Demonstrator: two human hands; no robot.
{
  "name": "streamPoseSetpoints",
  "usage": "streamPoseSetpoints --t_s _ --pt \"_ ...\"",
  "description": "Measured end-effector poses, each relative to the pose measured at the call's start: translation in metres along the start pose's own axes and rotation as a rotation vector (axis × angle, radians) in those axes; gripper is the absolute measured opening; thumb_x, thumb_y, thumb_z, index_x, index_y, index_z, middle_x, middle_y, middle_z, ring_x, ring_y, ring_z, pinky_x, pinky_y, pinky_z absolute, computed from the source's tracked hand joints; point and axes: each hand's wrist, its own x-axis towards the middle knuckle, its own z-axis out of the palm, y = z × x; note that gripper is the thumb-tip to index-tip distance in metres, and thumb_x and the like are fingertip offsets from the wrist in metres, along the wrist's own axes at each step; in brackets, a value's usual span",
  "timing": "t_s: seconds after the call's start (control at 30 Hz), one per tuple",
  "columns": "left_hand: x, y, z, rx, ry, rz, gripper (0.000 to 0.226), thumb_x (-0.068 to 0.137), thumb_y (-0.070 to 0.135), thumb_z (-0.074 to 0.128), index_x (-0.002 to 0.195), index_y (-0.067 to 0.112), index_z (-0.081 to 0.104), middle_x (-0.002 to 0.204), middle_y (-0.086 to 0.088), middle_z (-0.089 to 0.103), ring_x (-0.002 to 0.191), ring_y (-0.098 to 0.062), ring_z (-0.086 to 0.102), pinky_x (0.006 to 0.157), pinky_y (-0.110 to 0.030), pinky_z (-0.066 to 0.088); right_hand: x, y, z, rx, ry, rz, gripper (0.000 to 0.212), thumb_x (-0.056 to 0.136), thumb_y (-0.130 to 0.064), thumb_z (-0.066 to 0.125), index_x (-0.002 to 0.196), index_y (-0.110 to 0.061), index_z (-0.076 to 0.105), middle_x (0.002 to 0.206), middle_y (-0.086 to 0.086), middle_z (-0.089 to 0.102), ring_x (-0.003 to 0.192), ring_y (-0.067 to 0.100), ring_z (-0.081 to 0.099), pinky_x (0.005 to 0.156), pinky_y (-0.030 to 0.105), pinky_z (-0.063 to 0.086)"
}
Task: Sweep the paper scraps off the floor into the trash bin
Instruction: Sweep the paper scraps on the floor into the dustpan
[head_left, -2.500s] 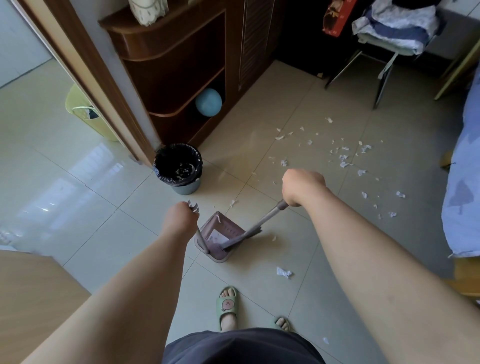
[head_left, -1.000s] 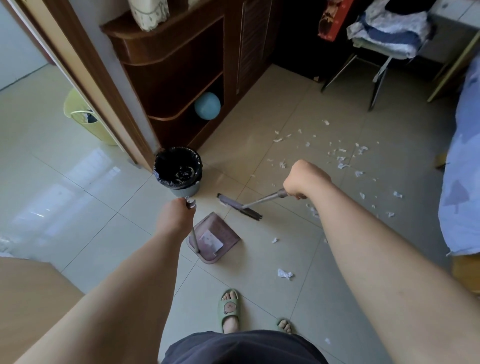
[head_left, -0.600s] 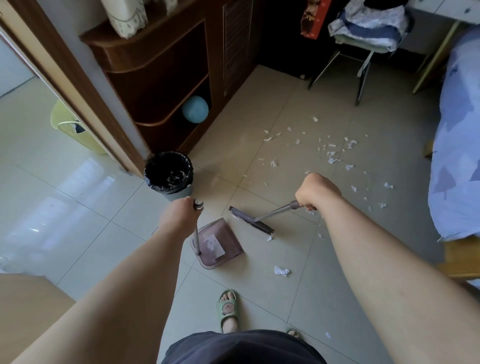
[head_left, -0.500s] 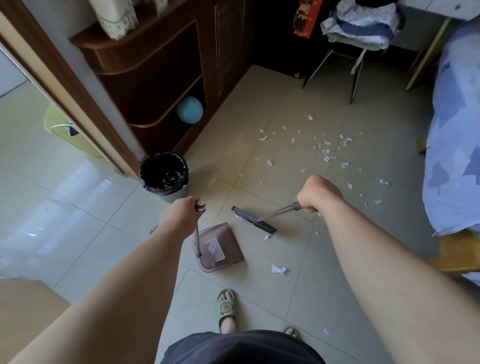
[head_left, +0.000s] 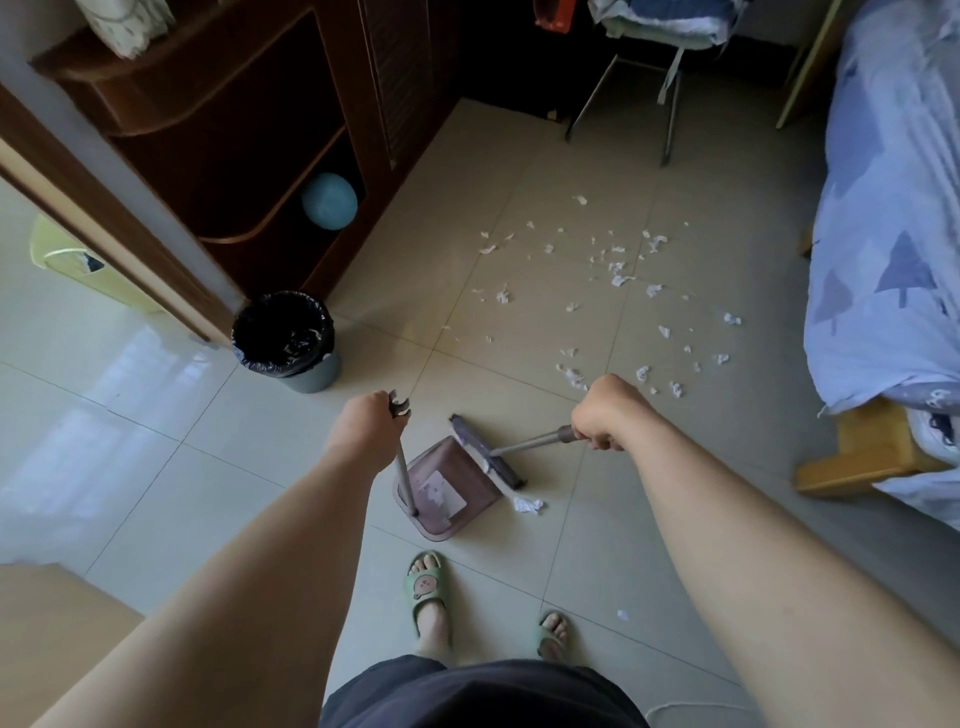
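On floor: 1 dustpan (head_left: 451, 493), 1 broom (head_left: 488, 457), 1 trash bin (head_left: 291, 343) | left hand (head_left: 366, 434) grips dustpan handle | right hand (head_left: 605, 413) grips broom | paper scraps (head_left: 613, 270) uncounted

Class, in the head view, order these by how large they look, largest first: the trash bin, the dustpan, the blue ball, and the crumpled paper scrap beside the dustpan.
1-2. Trash bin and dustpan: look much alike, and the dustpan lies nearer the camera, so unranked.
3. Blue ball, farther away.
4. Crumpled paper scrap.
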Motion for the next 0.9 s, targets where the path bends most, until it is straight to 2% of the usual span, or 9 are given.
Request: streamPoseSetpoints --t_s 0.17,0.3,0.37,0.43,0.6,0.67,0.77,0.9 --pt "-0.015 0.011 0.013 -0.034 0.008 -0.027 0.021 0.091 0.013 0.059 0.1 -0.006 0.058 0.108 -0.023 0.063 0.103 -0.038 0.061 0.088 -0.045 0.052 -0.013 0.029 -0.027 0.039 -0.003 -0.033 0.011 0.075 -0.009 0.06 0.064 -0.006 0.06 0.049 0.007 0.06 0.04 0.019 0.045 0.047 0.023 0.033" --pt "-0.034 0.01 0.016 0.033 0.03 -0.026 0.017 0.089 0.011 0.06 0.095 -0.005 0.058 0.102 -0.022 0.064 0.095 -0.037 0.059 0.079 -0.037 0.046 -0.017 0.061 -0.045 0.035 0.038 -0.041 0.015 0.077 -0.011 0.056 0.064 -0.005 0.063 0.054 0.009 0.059 0.038 0.018 0.041 0.045 0.02 0.031" --pt "-0.042 0.015 0.016 0.072 0.003 0.004 0.011 0.089 0.01 0.06 0.088 -0.001 0.056 0.097 -0.02 0.063 0.091 -0.035 0.058 0.075 -0.036 0.044 -0.015 0.076 -0.052 0.065 0.052 -0.021 0.018 0.081 -0.015 0.056 0.068 -0.005 0.06 0.05 0.009 0.058 0.035 0.017 0.04 0.043 0.019 0.03" --pt "-0.044 0.019 0.013 0.097 -0.032 0.062 0.013 0.089 0.011 0.061 0.082 0.005 0.052 0.094 -0.018 0.063 0.088 -0.033 0.058 0.073 -0.036 0.043 -0.011 0.086 -0.053 0.074 0.049 0.018 0.013 0.079 -0.011 0.059 0.068 -0.006 0.059 0.042 0.007 0.056 0.031 0.016 0.039 0.042 0.018 0.029" --pt "-0.036 0.03 0.006 0.278 -0.128 0.187 0.014 0.092 0.021 0.059 0.085 0.01 0.053 0.086 -0.006 0.056 0.086 -0.031 0.058 0.063 -0.028 0.035 -0.012 0.097 -0.032 0.058 0.07 0.125 0.015 0.072 -0.009 0.061 0.057 -0.008 0.059 0.033 0.003 0.054 0.02 0.015 0.04 0.043 0.015 0.033" --pt "-0.035 0.032 0.01 0.289 -0.142 0.195 0.014 0.091 0.022 0.059 0.085 0.01 0.054 0.091 -0.009 0.061 0.09 -0.031 0.059 0.066 -0.03 0.042 -0.017 0.097 -0.017 0.049 0.077 0.141 0.015 0.071 -0.01 0.061 0.056 -0.009 0.058 0.031 0.002 0.052 0.018 0.014 0.039 0.042 0.014 0.033" --pt "-0.032 0.03 0.014 0.257 -0.121 0.186 0.017 0.09 0.021 0.059 0.096 0.005 0.06 0.102 -0.012 0.065 0.094 -0.032 0.06 0.078 -0.035 0.048 -0.024 0.089 0.005 0.074 0.039 0.172 0.011 0.073 -0.008 0.061 0.062 -0.008 0.062 0.031 0.002 0.052 0.018 0.014 0.04 0.04 0.013 0.032" --pt "-0.031 0.024 0.018 0.21 -0.106 0.155 0.016 0.09 0.019 0.059 0.096 0.004 0.06 0.103 -0.014 0.066 0.093 -0.033 0.061 0.076 -0.033 0.049 -0.032 0.069 0.024 0.261 -0.041 0.207 0.016 0.077 -0.002 0.053 0.077 -0.001 0.069 0.043 0.009 0.055 0.026 0.015 0.039 0.036 0.014 0.027"
